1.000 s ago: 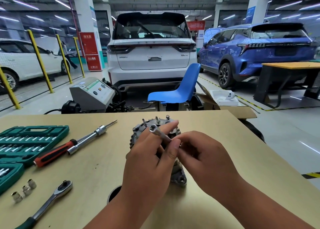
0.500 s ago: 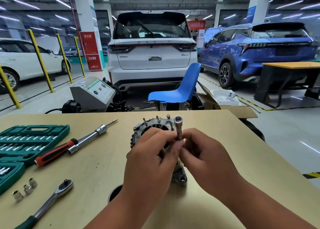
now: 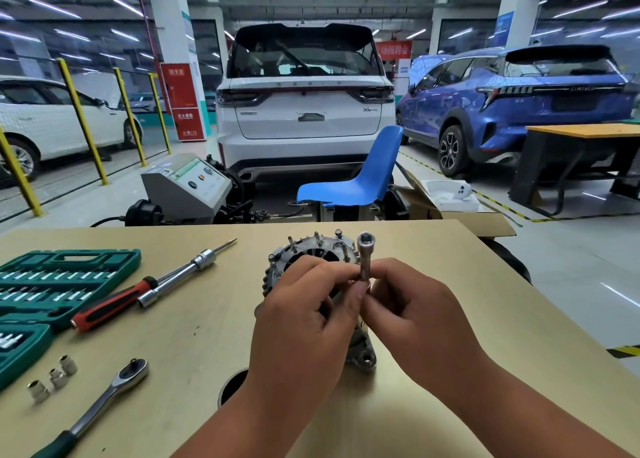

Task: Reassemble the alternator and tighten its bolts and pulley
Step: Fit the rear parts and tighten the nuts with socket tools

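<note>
The grey alternator [image 3: 304,255] stands on the wooden table [image 3: 194,347], its finned housing and several upright studs showing beyond my hands. A long silver socket [image 3: 365,255] stands upright over its right side. My left hand [image 3: 304,322] and my right hand [image 3: 412,315] meet at the socket's lower end and both pinch it with their fingertips. The alternator's lower body is mostly hidden behind them; a mounting ear [image 3: 363,359] shows below.
A green socket set case [image 3: 59,284] lies open at the left. A red-handled screwdriver [image 3: 110,305] and an extension bar [image 3: 180,274] lie beside it. A ratchet wrench [image 3: 104,402], three small sockets [image 3: 52,378] and a round black opening [image 3: 233,385] sit near the front.
The silver socket has swung from pointing up-left to standing upright, and shifted right over the alternator's edge. Both hands kept their pinch on it.
</note>
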Available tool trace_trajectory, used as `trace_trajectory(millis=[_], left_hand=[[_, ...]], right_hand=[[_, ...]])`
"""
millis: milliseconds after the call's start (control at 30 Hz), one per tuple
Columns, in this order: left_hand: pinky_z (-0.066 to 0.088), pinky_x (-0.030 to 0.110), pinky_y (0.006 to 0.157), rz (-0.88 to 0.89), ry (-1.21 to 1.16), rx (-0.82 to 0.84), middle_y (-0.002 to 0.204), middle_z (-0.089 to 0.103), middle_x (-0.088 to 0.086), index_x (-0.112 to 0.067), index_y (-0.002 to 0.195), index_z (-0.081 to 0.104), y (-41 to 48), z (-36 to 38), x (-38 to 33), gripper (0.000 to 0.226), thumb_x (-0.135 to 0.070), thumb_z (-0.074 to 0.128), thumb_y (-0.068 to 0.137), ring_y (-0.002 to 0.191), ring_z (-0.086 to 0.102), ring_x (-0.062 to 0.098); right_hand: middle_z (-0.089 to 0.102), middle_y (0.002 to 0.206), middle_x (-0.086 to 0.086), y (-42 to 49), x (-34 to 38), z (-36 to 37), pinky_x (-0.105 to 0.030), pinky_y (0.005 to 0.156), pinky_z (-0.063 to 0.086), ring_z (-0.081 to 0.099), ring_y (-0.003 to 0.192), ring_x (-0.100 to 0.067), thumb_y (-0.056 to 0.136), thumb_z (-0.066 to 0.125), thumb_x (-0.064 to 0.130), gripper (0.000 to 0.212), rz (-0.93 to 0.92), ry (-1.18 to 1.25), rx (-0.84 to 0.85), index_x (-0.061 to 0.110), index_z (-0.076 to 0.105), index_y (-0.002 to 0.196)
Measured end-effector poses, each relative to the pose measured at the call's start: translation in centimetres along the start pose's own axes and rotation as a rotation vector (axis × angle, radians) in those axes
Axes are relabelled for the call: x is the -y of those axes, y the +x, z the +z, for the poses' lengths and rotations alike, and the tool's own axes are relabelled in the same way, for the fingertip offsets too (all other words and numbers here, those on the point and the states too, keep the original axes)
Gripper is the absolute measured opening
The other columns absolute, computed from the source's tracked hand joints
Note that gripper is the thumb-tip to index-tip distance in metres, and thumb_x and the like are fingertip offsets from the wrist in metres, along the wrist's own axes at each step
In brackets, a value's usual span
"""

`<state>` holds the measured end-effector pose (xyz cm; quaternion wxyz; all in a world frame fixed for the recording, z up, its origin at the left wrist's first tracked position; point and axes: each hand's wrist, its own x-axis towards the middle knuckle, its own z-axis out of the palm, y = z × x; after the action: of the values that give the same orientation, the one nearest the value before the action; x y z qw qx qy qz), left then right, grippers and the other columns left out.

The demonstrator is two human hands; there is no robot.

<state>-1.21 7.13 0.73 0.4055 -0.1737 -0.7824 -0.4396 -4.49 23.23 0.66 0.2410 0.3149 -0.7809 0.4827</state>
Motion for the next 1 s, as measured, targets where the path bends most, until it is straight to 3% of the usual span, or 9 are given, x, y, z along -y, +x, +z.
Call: trace_trajectory(millis=[100, 300, 533, 700, 900, 1000], left_hand=[[0.046, 0.018, 0.066, 0.014, -0.004, -0.004, 0.095, 0.064, -0.017, -0.033, 0.103, 0.075, 0.05, -0.02, -0.09, 0.012, -0.031, 0.065, 0.096, 0.080, 0.065, 0.015], [0.044, 0.013, 0.067, 0.027, 0.009, -0.004, 0.095, 0.063, -0.020, -0.030, 0.106, 0.077, 0.07, 0.02, -0.03, 0.015, -0.032, 0.066, 0.095, 0.079, 0.064, 0.012], [0.042, 0.009, 0.068, 0.025, -0.002, -0.016, 0.094, 0.062, -0.022, -0.032, 0.104, 0.075, 0.03, 0.01, -0.12, 0.012, -0.030, 0.066, 0.096, 0.077, 0.063, 0.006], [0.041, 0.011, 0.066, 0.012, 0.014, -0.006, 0.093, 0.062, -0.021, -0.029, 0.105, 0.076, 0.01, 0.06, -0.04, 0.015, -0.032, 0.065, 0.096, 0.076, 0.063, 0.008], [0.043, 0.014, 0.065, 0.006, 0.007, -0.010, 0.094, 0.064, -0.018, -0.031, 0.106, 0.075, -0.09, 0.03, 0.02, 0.015, -0.032, 0.064, 0.096, 0.077, 0.064, 0.010], [0.042, 0.012, 0.065, 0.005, 0.011, -0.020, 0.094, 0.064, -0.019, -0.034, 0.104, 0.074, -0.06, 0.10, -0.06, 0.013, -0.032, 0.064, 0.095, 0.076, 0.062, 0.008]], right_hand=[[0.055, 0.066, 0.022, 0.00, 0.08, -0.12, -0.007, 0.055, 0.031, 0.050, 0.057, -0.007, 0.094, 0.068, 0.023, 0.021, -0.041, -0.040, 0.000, 0.038, 0.074, 0.108], [0.053, 0.060, 0.012, -0.09, -0.28, -0.03, -0.013, 0.050, 0.032, 0.044, 0.053, -0.008, 0.090, 0.069, 0.032, 0.008, 0.029, -0.001, -0.014, 0.037, 0.064, 0.094], [0.058, 0.068, 0.016, -0.01, 0.18, -0.33, -0.008, 0.057, 0.034, 0.053, 0.059, -0.008, 0.093, 0.070, 0.021, 0.021, -0.053, -0.019, -0.034, 0.036, 0.076, 0.106], [0.057, 0.063, 0.016, 0.04, -0.18, -0.11, -0.009, 0.053, 0.033, 0.049, 0.054, -0.007, 0.089, 0.073, 0.028, 0.013, 0.010, 0.015, -0.037, 0.035, 0.066, 0.095], [0.062, 0.075, 0.024, 0.06, 0.02, -0.21, -0.006, 0.061, 0.036, 0.059, 0.066, -0.007, 0.092, 0.071, 0.020, 0.022, -0.060, -0.041, -0.038, 0.034, 0.076, 0.109], [0.059, 0.069, 0.023, 0.10, -0.09, -0.17, -0.006, 0.057, 0.034, 0.055, 0.060, -0.006, 0.090, 0.073, 0.023, 0.016, -0.031, -0.010, -0.034, 0.038, 0.071, 0.098]])
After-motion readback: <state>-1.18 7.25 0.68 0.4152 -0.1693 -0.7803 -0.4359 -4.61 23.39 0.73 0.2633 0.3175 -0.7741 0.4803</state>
